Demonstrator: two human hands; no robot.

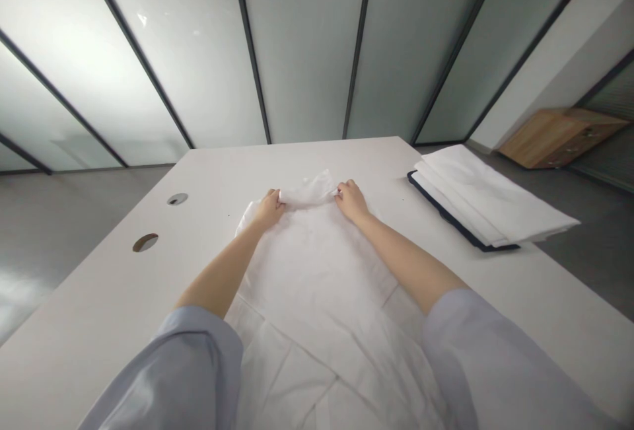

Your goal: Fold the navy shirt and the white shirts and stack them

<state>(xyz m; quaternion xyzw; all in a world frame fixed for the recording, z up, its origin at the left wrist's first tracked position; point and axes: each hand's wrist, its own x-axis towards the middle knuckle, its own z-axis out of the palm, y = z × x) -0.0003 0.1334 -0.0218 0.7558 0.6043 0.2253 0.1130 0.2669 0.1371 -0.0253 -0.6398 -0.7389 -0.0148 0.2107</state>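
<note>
A white shirt (pixel 317 271) lies spread lengthwise on the white table, its collar (pixel 310 191) at the far end and its near part running out of the bottom of the view. Creases and seam lines cross its lower half. My left hand (pixel 270 209) pinches the left end of the collar between thumb and fingers. At the right end, my right hand (pixel 351 200) grips the collar in the same way. The collar cloth between both hands is bunched and stands slightly raised. My forearms pass over the shirt's two sides and hide parts of its edges.
On the table's (pixel 99 324) right edge rests a stack of folded white cloth (pixel 490 192), overhanging it, with a dark blue folded piece (pixel 446 215) underneath. Two round holes pierce the tabletop at left. Beyond stand frosted glass panels (pixel 307 47) and a wooden cabinet (pixel 545 139).
</note>
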